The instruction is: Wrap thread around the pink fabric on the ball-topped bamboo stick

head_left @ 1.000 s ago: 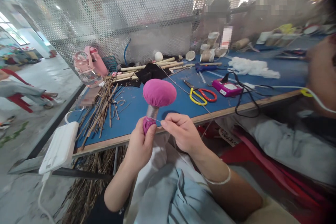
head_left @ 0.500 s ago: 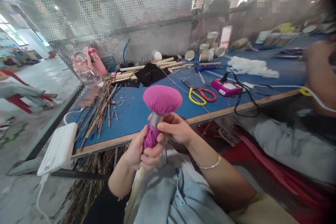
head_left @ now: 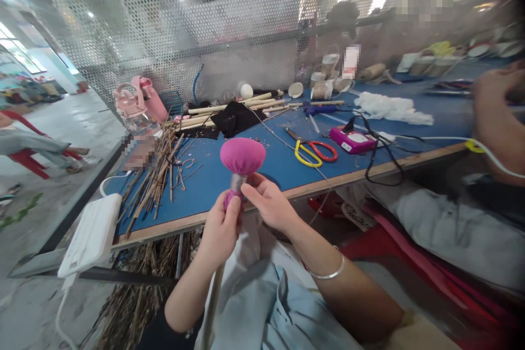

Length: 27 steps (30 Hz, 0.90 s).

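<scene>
A purple cloth-covered round head [head_left: 243,156] sits on top of a pale stick [head_left: 214,298], held upright in front of me. Under the head, the gathered cloth is wound with a grey wire-like binding [head_left: 237,181]. My left hand [head_left: 221,224] is closed around the bunched purple cloth and the stick just below that binding. With thumb and fingers pressed together, my right hand [head_left: 268,202] grips the neck at the binding from the right. Whether it also pinches a loose end is hidden.
Scissors [head_left: 314,152] with yellow and red handles, a purple power socket [head_left: 353,140] and a blue glue gun [head_left: 322,108] lie on the blue table [head_left: 262,169]. Dry twigs [head_left: 153,175] lie left, beside a white power bank [head_left: 91,235]. A co-worker's arm [head_left: 498,115] is at right.
The purple head has tipped away from me and shifted slightly left. My left hand has turned, its thumb now on top of the cloth. My right hand stays at the binding.
</scene>
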Available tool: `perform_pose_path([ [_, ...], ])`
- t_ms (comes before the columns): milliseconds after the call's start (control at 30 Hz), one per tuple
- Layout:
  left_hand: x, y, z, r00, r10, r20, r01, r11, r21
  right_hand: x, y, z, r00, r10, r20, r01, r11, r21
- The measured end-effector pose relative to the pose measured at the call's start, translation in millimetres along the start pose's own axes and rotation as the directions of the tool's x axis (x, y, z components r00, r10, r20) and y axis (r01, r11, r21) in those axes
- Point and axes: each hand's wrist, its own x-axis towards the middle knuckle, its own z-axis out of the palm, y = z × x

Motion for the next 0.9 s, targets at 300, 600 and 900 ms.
perform_pose_path([
  [300,-11,5,-1.9,0.991,-0.097,0.092,0.12,0.948,-0.293,-21,-18,2,0.993,0.023,0.118,-0.038,0.991,0.131],
  [600,-23,26,-14.9,0.77,-0.229,0.595,0.509,0.782,-0.358,-18,-15,-3,0.998,0.042,0.055,-0.057,0.947,0.317],
  [900,2,2,-16.4,0.676,-0.282,0.681,0.562,0.794,-0.23,-14,-7,-10,0.951,0.108,0.288,-0.206,0.919,0.337],
])
